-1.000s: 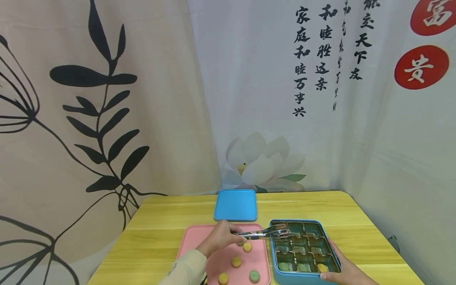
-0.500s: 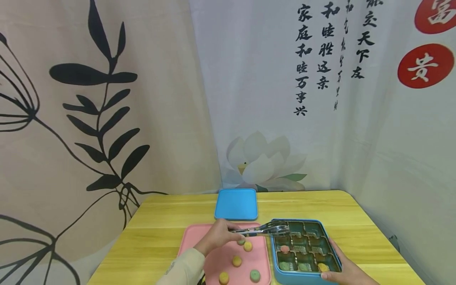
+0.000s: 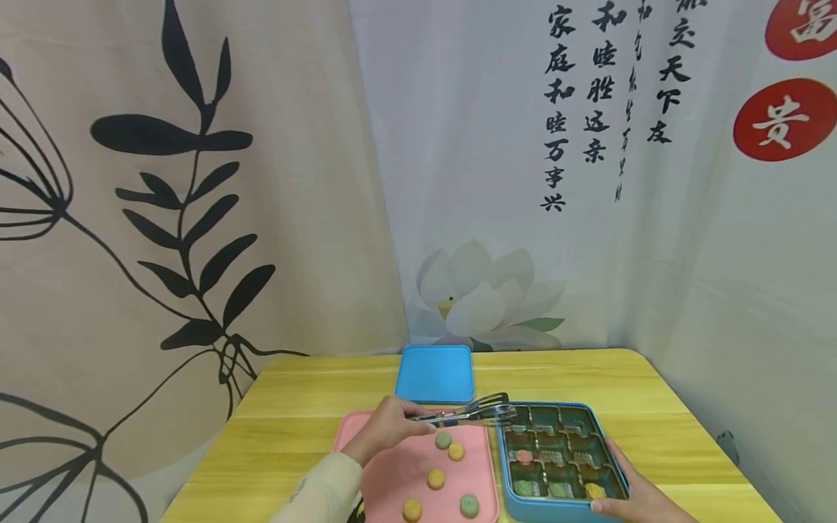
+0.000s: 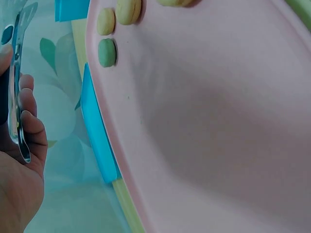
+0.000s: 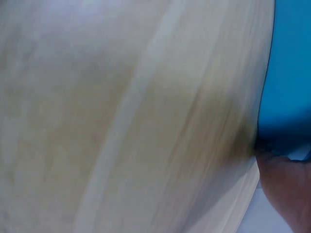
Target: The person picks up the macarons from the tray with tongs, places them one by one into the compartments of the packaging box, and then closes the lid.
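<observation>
My left hand (image 3: 390,425) grips metal tongs (image 3: 461,412) by the handle, above the far part of the pink tray (image 3: 392,494). The tips of the tongs reach the far left corner of the blue box (image 3: 549,511), apart from each other, and I see nothing between them. At the box's near right corner my right hand (image 3: 644,494) holds its side, thumb at the front edge. Inside the box's divided insert, a pink macaron (image 3: 524,456) lies in the left middle compartment. The near row has green macarons (image 3: 523,488) and a yellow macaron (image 3: 595,491).
Several yellow macarons (image 3: 435,478) and green macarons (image 3: 468,505) are spread over the tray's right half. Behind it lies a blue lid (image 3: 434,374) on the wooden table (image 3: 294,407). Printed curtains (image 3: 314,181) hang behind and beside the table.
The pink macaron has come into view in the left middle compartment. My left hand has drawn the tongs left and up, away from that compartment. The right hand has stayed at the box.
</observation>
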The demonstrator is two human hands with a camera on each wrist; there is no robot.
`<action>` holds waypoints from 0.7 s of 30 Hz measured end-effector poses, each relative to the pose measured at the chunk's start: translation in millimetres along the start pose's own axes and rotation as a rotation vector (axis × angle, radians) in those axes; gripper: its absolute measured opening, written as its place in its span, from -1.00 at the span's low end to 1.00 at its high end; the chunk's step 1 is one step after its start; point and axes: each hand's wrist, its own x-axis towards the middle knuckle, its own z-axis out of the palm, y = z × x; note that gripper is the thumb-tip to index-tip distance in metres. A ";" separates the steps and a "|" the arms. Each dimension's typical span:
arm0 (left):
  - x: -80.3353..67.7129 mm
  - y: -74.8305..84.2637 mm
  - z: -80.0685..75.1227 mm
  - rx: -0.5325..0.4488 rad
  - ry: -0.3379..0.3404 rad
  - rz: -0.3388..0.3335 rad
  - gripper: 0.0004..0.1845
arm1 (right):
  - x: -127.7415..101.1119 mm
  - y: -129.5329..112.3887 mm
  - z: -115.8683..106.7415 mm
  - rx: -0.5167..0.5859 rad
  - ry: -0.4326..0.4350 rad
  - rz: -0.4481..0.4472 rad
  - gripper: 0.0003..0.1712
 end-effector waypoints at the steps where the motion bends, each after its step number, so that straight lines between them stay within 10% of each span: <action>1: -0.6 -1.0 -1.0 0.005 0.000 -0.006 -0.78 | -0.6 -0.6 0.2 -0.008 0.002 0.000 0.22; 21: -30.8 -27.6 -44.3 0.015 0.038 -0.062 -0.58 | 2.3 2.9 -0.6 -0.009 0.021 0.013 0.23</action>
